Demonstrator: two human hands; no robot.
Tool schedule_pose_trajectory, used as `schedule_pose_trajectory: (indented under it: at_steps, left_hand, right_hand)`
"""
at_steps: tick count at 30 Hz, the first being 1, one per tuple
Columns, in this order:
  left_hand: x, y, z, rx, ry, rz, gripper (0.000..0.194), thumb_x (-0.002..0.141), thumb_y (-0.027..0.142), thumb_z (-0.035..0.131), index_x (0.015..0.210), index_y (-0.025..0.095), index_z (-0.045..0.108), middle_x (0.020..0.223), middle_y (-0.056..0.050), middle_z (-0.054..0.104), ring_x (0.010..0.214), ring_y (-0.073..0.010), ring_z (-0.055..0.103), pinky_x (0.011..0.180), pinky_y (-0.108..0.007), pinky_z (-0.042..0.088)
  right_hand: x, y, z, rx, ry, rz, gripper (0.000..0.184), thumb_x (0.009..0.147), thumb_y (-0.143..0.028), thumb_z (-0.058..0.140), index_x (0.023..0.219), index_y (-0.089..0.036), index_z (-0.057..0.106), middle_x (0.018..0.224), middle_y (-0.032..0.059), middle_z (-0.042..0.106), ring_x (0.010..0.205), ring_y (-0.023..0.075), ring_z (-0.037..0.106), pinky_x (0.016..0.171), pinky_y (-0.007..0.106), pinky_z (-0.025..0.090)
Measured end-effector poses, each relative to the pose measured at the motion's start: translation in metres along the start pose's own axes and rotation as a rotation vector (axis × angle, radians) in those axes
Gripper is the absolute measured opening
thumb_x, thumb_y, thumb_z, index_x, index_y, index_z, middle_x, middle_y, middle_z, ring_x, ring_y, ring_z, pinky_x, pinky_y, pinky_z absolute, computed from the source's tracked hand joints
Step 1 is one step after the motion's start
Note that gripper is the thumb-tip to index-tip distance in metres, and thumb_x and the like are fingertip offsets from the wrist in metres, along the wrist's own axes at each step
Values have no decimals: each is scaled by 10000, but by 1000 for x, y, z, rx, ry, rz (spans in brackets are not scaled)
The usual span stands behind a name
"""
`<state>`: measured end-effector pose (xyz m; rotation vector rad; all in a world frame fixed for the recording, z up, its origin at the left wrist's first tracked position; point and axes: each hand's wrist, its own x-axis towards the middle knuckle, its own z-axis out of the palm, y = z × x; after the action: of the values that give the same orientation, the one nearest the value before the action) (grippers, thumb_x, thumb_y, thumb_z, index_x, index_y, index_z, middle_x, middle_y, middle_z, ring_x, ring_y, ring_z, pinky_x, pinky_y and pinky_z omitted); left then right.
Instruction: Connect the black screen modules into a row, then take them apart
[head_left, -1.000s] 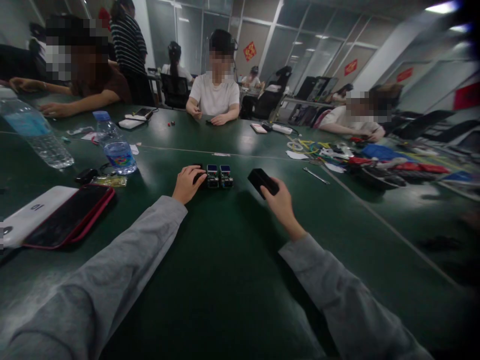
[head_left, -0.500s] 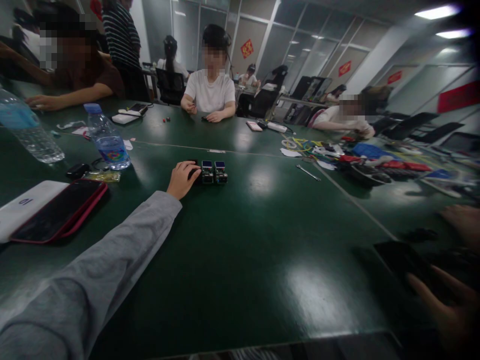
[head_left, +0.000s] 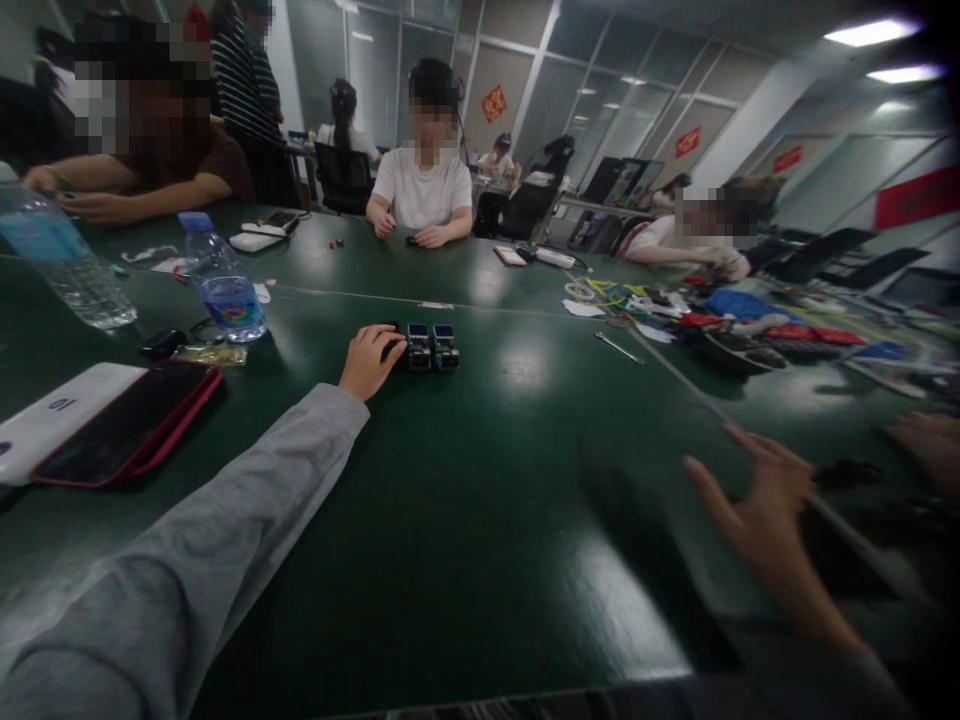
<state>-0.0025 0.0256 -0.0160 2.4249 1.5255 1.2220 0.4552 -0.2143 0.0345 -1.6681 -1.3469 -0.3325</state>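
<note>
My left hand (head_left: pixel 369 360) rests on the green table, its fingers curled around a small black box that it mostly hides. Right beside it stand two small electronic modules, a left module (head_left: pixel 419 347) and a right module (head_left: pixel 445 347), each with a little screen on top and bare circuitry in front. Over at the right, my right hand (head_left: pixel 769 510) is raised above the table with thumb and fingers spread and nothing between them. A dark flat shape (head_left: pixel 847 555) lies just beyond its wrist, too dim to make out fully.
On the left are a phone in a red case (head_left: pixel 127 420), a white device (head_left: pixel 67 410) and two water bottles, the nearer to me blue-capped (head_left: pixel 229 290). A wrench (head_left: pixel 619 347) and a cable heap (head_left: pixel 735 325) lie right. Another person's hand (head_left: pixel 926 445) shows at the right edge.
My right hand carried a black box away from the modules to the far right, and has since let go; it now comes back leftward with fingers spread. My left hand stays put.
</note>
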Motion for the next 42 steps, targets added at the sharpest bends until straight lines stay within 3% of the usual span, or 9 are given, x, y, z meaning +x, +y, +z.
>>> schedule_pose_trajectory:
  at_steps: [2, 6, 9, 11, 15, 18, 30, 35, 42]
  left_hand:
    - [0, 0, -1, -2, -7, -6, 399, 984, 491, 385, 1133, 242, 658, 1277, -70, 604, 1228, -254, 496, 1033, -476, 419]
    - [-2, 1, -2, -5, -2, -19, 398, 987, 486, 380, 1134, 240, 655, 1277, -72, 604, 1223, -256, 498, 1025, -483, 425]
    - [-2, 1, -2, -2, 17, -24, 395, 988, 482, 379, 1132, 237, 654, 1276, -70, 605, 1215, -251, 503, 1023, -470, 428]
    - [-1, 0, -1, -2, 19, -23, 394, 989, 482, 382, 1130, 235, 655, 1278, -67, 605, 1219, -248, 501, 1024, -462, 427]
    - [1, -2, 1, -8, 1, -42, 402, 990, 490, 375, 1131, 234, 652, 1284, -68, 602, 1226, -248, 500, 1025, -468, 425]
    - [2, -3, 1, -15, -9, -49, 413, 992, 493, 365, 1135, 228, 648, 1285, -71, 599, 1223, -247, 502, 1023, -473, 427]
    - [2, -6, 4, -19, 28, -17, 379, 988, 477, 399, 1113, 235, 663, 1250, -60, 621, 1198, -238, 518, 1025, -436, 424]
    - [2, -5, 3, -19, 22, -19, 381, 989, 473, 396, 1111, 227, 661, 1254, -67, 616, 1197, -241, 517, 1020, -445, 427]
    - [2, -3, 1, -26, 20, -26, 391, 993, 474, 384, 1120, 226, 658, 1261, -65, 612, 1204, -239, 508, 1023, -444, 424]
  right_hand:
    - [-7, -44, 57, 39, -254, -178, 653, 818, -749, 504, 1361, -385, 512, 1339, 166, 494, 1316, 365, 411, 1068, 642, 306]
    - [-27, -119, 172, 136, -564, -345, 609, 937, -615, 421, 1454, -295, 373, 1476, 145, 354, 1363, 361, 347, 1012, 641, 384]
    - [-23, -155, 230, 137, -588, -508, 641, 944, -467, 509, 1500, -260, 268, 1564, 117, 223, 1433, 335, 225, 1127, 600, 274]
    - [-12, -167, 251, 137, -559, -551, 598, 935, -388, 538, 1469, -240, 311, 1544, 118, 264, 1425, 326, 239, 1137, 577, 277]
    - [5, -166, 260, 168, -525, -487, 326, 910, -297, 555, 1217, -195, 516, 1290, 144, 481, 1226, 324, 453, 997, 511, 452]
    - [7, -158, 258, 220, -446, -394, 209, 887, -232, 544, 1090, -186, 536, 1143, 134, 511, 1088, 296, 513, 931, 457, 490]
    - [10, -146, 273, 506, -403, 45, 259, 863, -316, 493, 1069, -166, 538, 953, 99, 639, 887, 250, 603, 852, 416, 475]
    - [11, -144, 273, 429, -385, -12, 277, 894, -297, 405, 1053, -152, 579, 925, 109, 640, 905, 270, 579, 868, 450, 459]
    - [6, -150, 266, 342, -416, -269, 425, 872, -359, 560, 1237, -141, 554, 1181, 156, 565, 1092, 294, 530, 935, 450, 465]
